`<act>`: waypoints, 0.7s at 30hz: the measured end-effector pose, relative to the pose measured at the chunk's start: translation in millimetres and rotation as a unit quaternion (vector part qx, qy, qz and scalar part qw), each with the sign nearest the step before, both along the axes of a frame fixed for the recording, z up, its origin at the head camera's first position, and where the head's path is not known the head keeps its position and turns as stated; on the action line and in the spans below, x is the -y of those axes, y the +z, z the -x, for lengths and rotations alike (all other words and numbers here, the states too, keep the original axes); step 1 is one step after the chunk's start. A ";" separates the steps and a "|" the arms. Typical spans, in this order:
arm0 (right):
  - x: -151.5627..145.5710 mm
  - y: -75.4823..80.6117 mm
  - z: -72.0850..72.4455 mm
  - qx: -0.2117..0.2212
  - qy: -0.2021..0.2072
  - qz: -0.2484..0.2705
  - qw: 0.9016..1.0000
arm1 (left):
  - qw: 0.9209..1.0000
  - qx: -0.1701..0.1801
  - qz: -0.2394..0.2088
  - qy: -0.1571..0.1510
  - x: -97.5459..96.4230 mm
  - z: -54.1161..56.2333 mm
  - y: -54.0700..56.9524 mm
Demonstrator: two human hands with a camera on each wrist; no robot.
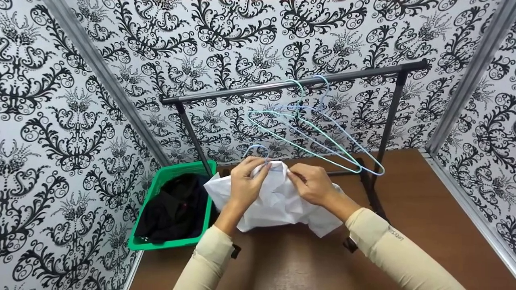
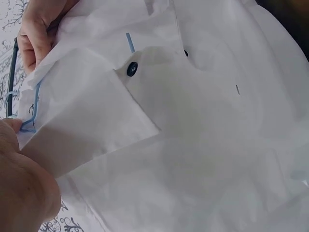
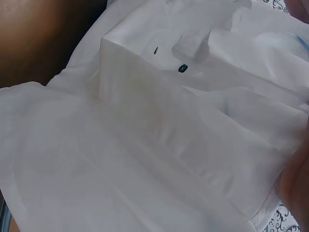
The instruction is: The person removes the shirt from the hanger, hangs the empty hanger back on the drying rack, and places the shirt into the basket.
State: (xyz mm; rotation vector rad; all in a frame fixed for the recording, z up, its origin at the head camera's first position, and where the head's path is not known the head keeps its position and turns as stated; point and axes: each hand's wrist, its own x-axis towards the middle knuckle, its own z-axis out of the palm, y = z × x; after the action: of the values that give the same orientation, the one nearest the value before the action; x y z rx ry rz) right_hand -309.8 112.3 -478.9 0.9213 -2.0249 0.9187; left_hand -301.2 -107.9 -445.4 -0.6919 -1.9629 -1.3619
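A white collared shirt (image 1: 278, 201) with dark buttons hangs between my two hands over the table. Its collar (image 2: 91, 111) and a dark button (image 2: 132, 69) show in the left wrist view. Inside it is a light blue hanger (image 1: 258, 146), whose hook sticks up above the collar. My left hand (image 1: 246, 183) pinches the hanger at the base of the hook, by the collar. To the right, my right hand (image 1: 312, 183) pinches the shirt's neck edge between thumb and fingers. In the right wrist view the shirt (image 3: 145, 135) fills most of the picture.
Behind the shirt stands a dark metal rack (image 1: 242, 92). A green hanger (image 1: 302, 143) and a blue hanger (image 1: 350, 139) hang from its bar. At the left, a green basket (image 1: 169, 245) holds dark clothes (image 1: 173, 209). Patterned walls enclose the brown table (image 1: 423, 225).
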 end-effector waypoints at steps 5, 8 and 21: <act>-0.9 2.9 1.0 -0.001 0.001 -0.003 1.000 | 1.000 -0.009 0.001 -0.001 2.7 1.9 3.2; -2.0 4.6 1.3 0.005 0.005 0.000 1.000 | 1.000 -0.012 -0.009 -0.002 4.8 3.3 4.5; -8.7 2.0 2.8 0.001 0.013 0.001 1.000 | 1.000 -0.011 -0.029 -0.003 11.1 3.3 2.0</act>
State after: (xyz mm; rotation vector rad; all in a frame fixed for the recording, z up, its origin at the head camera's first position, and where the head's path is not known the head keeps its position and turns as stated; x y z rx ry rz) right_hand -312.5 121.0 -476.9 0.9472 -2.0186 0.9358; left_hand -304.5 -119.0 -443.4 -0.6820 -1.8978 -1.4037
